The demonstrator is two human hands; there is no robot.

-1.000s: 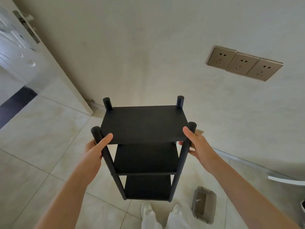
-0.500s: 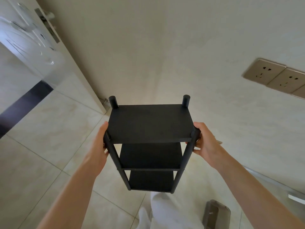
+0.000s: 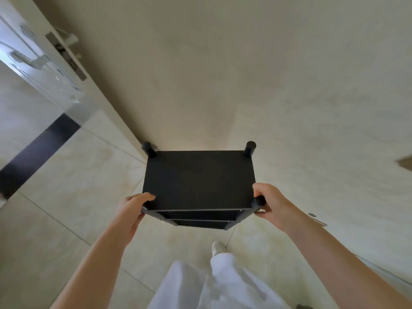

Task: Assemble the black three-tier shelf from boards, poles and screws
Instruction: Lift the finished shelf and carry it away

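Gripping the near poles, left hand (image 3: 131, 210) and right hand (image 3: 270, 205) flank the shelf (image 3: 198, 179) — 3 tiers.

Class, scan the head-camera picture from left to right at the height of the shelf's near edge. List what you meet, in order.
floor tiles → left hand → black shelf → right hand → wall

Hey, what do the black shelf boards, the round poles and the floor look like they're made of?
Top board: probably coated wood panel, matte black; it's thin, flat and shows no shine. Poles: smooth round black tubes, metal or plastic, hard to tell. Floor: glossy cream tiles, likely ceramic or stone, with grout lines and marbled veins. Left hand and right hand grip the front corners.
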